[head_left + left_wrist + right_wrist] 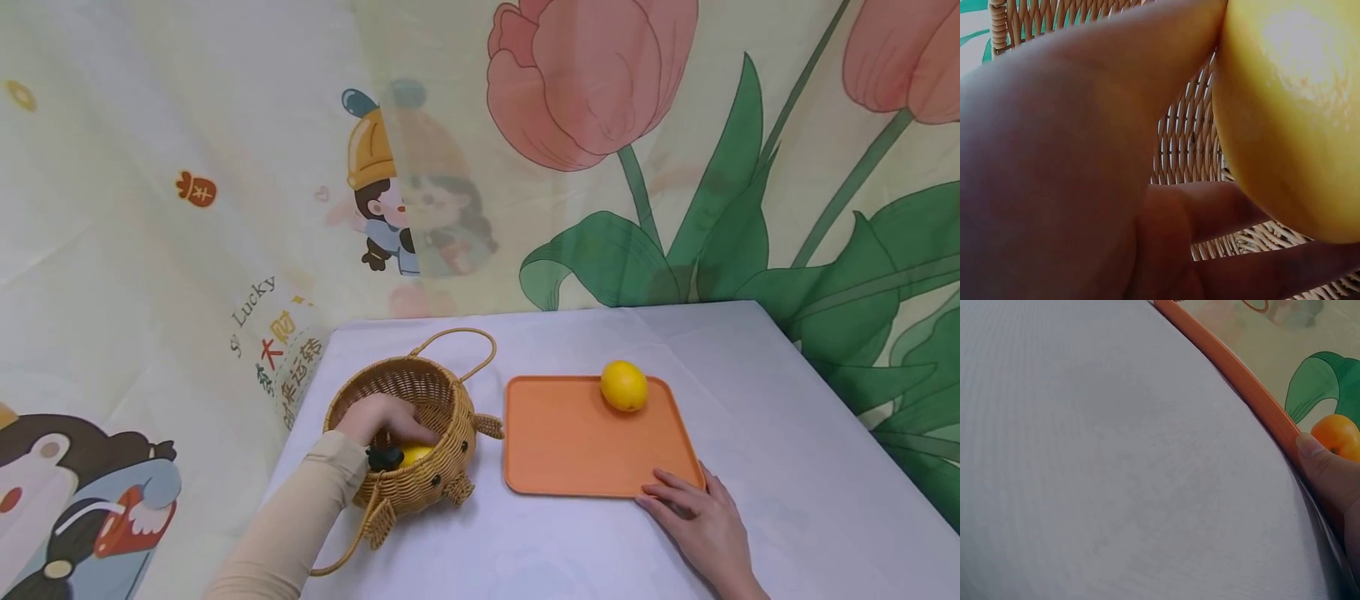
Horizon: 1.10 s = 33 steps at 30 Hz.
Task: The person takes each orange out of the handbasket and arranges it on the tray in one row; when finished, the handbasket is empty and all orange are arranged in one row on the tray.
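Inside a wicker basket (442,462) shaped like an animal, my left hand (393,417) grips a yellow fruit (1291,125). In the left wrist view, the thumb lies against its side and other fingers show below it. The fruit's exact kind is not clear. An orange tray (585,442) lies to the basket's right. My right hand (708,521) rests at the tray's near right corner, its thumb touching the rim. On the tray's far right part sits an orange (624,386), also partly visible in the right wrist view behind the thumb.
A white cloth (540,542) covers the table. The basket's thin handles (486,343) stick out at its back and front. A dark object (385,457) shows by the left wrist at the basket rim. Printed curtains (450,167) hang behind and at the left.
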### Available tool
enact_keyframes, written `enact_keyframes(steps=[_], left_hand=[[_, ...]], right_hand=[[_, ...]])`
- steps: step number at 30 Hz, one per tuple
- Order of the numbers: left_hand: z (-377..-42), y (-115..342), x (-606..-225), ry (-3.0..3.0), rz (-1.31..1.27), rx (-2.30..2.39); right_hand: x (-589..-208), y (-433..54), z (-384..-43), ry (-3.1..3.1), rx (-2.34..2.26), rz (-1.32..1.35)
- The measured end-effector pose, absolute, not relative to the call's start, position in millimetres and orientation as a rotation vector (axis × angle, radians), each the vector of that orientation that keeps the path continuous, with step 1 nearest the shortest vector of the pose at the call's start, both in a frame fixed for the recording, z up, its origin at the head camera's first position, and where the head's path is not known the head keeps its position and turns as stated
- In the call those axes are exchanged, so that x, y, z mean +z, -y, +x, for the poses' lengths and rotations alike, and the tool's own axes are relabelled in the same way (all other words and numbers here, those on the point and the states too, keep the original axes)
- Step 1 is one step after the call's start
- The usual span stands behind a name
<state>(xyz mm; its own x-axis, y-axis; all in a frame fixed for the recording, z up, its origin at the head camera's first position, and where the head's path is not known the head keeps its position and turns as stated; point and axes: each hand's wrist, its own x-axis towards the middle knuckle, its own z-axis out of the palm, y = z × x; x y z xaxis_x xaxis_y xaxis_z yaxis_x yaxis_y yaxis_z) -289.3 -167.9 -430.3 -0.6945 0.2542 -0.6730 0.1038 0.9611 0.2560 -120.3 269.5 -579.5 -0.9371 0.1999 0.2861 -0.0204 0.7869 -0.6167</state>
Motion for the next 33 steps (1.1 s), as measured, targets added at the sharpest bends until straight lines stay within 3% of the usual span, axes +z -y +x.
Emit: enact_keyframes(steps=[23,33], left_hand=[[-291,162,-437,-2.374,0.313,0.601],[-299,164,-436,-2.717,0.446,0.551]], right_hand=[[-583,-269,-120,2.644,0.908,-0.165],[-580,-268,-122,2.656,0.898,-0.175]])
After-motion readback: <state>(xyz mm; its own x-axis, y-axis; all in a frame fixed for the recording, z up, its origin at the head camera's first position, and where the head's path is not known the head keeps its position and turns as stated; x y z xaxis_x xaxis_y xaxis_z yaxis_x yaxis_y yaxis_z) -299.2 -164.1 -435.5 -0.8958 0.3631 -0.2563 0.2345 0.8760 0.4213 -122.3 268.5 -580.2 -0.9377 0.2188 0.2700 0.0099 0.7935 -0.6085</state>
